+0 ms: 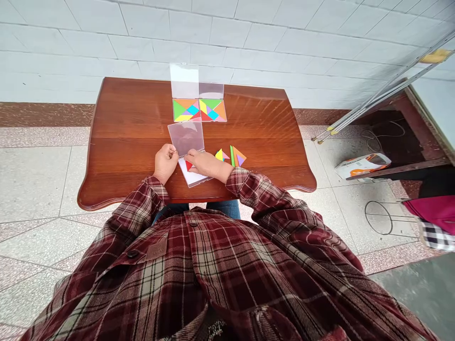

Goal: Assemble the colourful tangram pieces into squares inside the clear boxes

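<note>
Mid-frame, your left hand touched the case, right hand the red tangram piece, probably light, best edge-held; grips unclear.

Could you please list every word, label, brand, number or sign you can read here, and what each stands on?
No text can be read with certainty.
Shirt patch: a few letters, perhaps "WM" or "MM", too faint to settle.
White-and-orange bag: dark lettering, too small and blurred to read.
Cases and coloured pieces: no lettering that I can make out.
</note>
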The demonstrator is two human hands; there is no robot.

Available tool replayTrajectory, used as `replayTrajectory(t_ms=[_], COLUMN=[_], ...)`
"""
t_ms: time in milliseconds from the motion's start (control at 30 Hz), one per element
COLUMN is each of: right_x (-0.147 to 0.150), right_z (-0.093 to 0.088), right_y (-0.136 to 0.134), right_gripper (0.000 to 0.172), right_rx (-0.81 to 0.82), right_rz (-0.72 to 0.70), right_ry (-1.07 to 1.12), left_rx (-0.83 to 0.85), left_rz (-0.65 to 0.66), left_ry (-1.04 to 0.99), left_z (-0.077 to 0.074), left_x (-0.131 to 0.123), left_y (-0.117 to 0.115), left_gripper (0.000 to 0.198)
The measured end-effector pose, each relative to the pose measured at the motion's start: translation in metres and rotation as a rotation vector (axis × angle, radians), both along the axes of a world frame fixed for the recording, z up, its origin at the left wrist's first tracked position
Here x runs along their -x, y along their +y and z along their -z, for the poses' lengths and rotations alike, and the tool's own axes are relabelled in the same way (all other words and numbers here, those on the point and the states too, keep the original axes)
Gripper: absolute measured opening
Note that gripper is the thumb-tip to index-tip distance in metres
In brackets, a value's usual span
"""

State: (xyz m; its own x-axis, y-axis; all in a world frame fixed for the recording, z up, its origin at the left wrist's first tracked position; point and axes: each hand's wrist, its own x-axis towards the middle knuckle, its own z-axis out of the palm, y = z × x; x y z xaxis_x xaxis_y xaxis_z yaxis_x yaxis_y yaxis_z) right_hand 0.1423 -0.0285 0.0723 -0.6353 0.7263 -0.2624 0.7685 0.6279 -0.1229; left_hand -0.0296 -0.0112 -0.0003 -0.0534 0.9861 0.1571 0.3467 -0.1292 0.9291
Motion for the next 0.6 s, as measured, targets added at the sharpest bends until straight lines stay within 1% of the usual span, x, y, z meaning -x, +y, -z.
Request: replayTrajectory(t_ms=[133, 267, 367, 467, 600], right_x=[0.003, 0.005, 0.006, 0.008, 0.008], right_z=[-0.005, -0.007, -0.007, -0.004, 0.004], right_y=[0.001, 0.004, 0.003, 0.000, -0.002], right_gripper=[0.043, 0.036, 0.034, 0.034, 0.038], right_rx=[0.068, 0.112, 0.123, 0.126, 0.118], right_rz=[0.060, 0.059, 0.089, 0.143, 0.258], right_ry=[-0.036, -0.043, -0.038, -0.018, 0.051], left_rx=[0.002, 0.012, 0.030, 0.027, 0.035], left_rz=[0.004, 0.001, -0.004, -0.009, -0.012], left_ry=[0.005, 0.002, -0.003, 0.002, -0.005], left_z=[-0.001, 0.000, 0.000, 0.001, 0.004], left_x=[0.001, 0.002, 0.002, 0.002, 0.003], left_y=[0.000, 0.001, 0.001, 0.001, 0.002], left_gripper=[0.008, 0.008, 0.007, 0.006, 0.006])
